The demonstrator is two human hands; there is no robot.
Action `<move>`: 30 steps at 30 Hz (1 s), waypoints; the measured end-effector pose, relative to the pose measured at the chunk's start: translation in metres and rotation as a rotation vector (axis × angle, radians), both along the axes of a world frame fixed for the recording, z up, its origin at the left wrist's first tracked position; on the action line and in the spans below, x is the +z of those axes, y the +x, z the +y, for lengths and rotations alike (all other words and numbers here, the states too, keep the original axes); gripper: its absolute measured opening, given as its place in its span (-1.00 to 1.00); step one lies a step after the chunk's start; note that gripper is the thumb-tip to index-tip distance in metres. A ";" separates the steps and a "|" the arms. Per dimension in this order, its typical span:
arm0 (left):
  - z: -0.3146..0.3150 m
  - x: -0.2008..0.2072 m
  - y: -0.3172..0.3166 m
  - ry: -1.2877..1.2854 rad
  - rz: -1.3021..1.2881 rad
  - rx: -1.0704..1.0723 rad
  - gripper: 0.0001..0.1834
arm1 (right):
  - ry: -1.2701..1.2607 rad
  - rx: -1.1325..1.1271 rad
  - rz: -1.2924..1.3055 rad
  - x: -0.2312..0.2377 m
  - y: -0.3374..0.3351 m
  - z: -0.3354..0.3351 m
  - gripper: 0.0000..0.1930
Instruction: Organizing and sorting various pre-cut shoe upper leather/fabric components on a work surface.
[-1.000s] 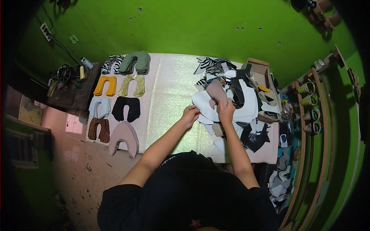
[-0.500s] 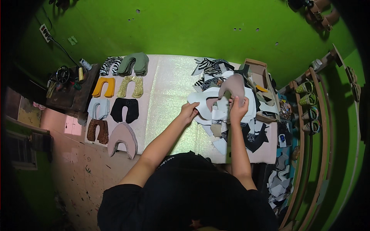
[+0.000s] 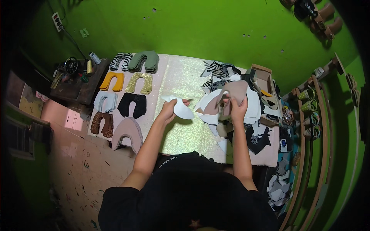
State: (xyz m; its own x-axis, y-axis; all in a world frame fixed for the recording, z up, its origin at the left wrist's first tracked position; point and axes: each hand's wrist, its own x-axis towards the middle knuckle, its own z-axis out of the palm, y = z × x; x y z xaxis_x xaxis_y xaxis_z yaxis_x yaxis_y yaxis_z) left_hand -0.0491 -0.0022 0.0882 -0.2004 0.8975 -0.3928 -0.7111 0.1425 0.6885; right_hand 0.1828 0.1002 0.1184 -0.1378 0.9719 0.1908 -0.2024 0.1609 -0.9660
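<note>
Apparently sorting, the left hand [image 3: 168,110] is gripping a white piece [image 3: 184,110] above the counter [image 3: 181,140], the right hand [image 3: 239,111] a mauve piece [image 3: 236,89] over the right-hand pile [image 3: 253,107], seemingly calling for separate placing.

A power strip [image 3: 57,22] is mounted on the green wall [image 3: 204,30] at left; sandals [image 3: 308,104] are racked at right.

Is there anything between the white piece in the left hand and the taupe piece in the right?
Nothing visible stands up between the white piece in the left hand and the taupe piece in the right hand. The left edge of the pile lies between them in the view, but seemingly lower.
</note>
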 end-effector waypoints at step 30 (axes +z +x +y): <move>-0.244 0.020 -0.205 -0.212 1.357 0.369 -0.53 | 0.116 0.590 -0.463 -0.039 -0.274 -0.191 -0.75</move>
State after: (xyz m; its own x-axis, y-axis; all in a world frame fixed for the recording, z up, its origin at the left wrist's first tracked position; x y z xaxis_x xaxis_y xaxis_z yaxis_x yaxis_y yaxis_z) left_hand -0.2542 -0.2457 0.1077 -0.7303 0.6612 0.1718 0.4544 0.2825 0.8448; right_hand -0.0913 -0.0903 0.0790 -0.7194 0.6895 0.0839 0.1354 0.2577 -0.9567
